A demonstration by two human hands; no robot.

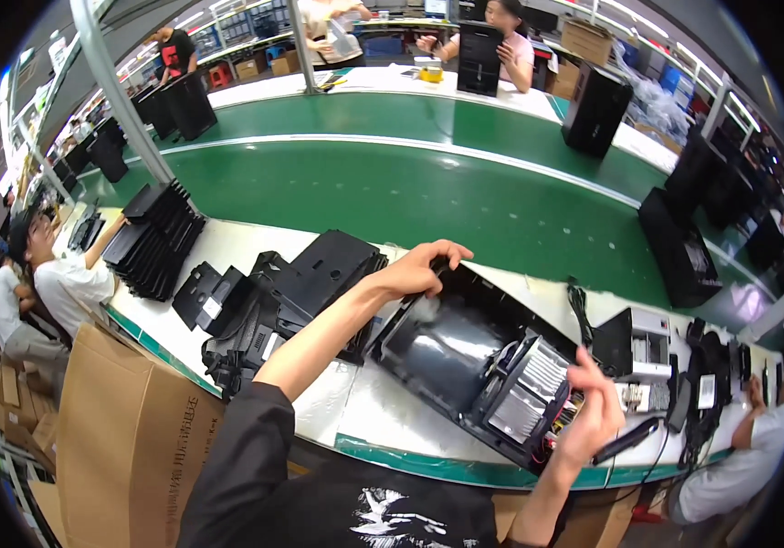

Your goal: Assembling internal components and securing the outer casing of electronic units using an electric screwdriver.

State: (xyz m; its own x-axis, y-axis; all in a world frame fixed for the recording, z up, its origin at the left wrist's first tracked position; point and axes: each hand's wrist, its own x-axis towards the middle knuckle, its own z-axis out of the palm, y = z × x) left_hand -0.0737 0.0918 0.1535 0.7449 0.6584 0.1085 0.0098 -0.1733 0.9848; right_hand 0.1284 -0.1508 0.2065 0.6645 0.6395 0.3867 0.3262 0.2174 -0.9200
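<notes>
A long black open case (pixel 451 338) lies aslant on the bench in front of me, its hollow inside facing up. Toward its right end sits a silver finned metal block (pixel 531 388), with coloured wires beside it. My left hand (pixel 428 269) grips the far left corner of the case, fingers curled over the rim. Over the right end, close to the wires, my right hand (pixel 590 411) has its fingers raised and partly apart; I see nothing held in it. A slim black tool (pixel 626 442) lies just right of that hand.
Black plastic parts (pixel 328 265) and a dark stack of panels (pixel 152 239) lie to the left. A cardboard box (pixel 127 429) stands against the bench at lower left. Beyond runs a green conveyor (pixel 364 183) carrying black towers (pixel 597 110). Co-workers sit on both sides and opposite.
</notes>
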